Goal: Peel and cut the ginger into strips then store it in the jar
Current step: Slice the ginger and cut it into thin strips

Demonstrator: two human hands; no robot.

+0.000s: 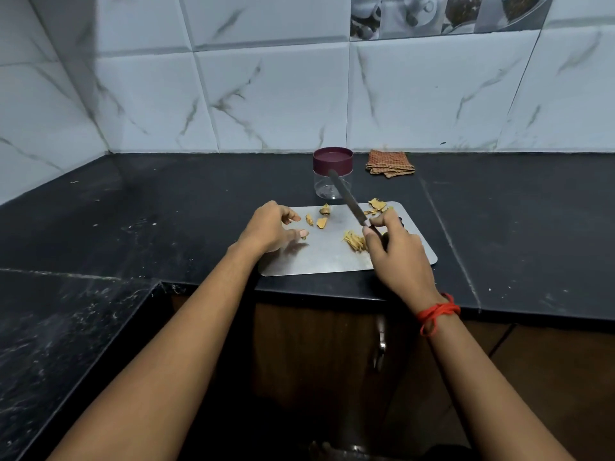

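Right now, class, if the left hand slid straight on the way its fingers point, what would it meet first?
Probably the small yellow ginger chunks on the flat steel cutting board: the left hand points right across it toward them. Its height above the board is unclear.

The single view looks from the person's head, facing forward and down along both forearms. The wide lens sits close: the left hand (pixel 271 229) and the right hand (pixel 396 251), which grips a knife (pixel 346 197), lie near the picture's middle, fingers over the steel board (pixel 319 257). Beyond the fingertips stand the jar (pixel 332 173) and the tiled wall (pixel 266 104). On the near side of the fingers, the counter edge (pixel 316 292) and cupboard front (pixel 299 344) fill the bottom.
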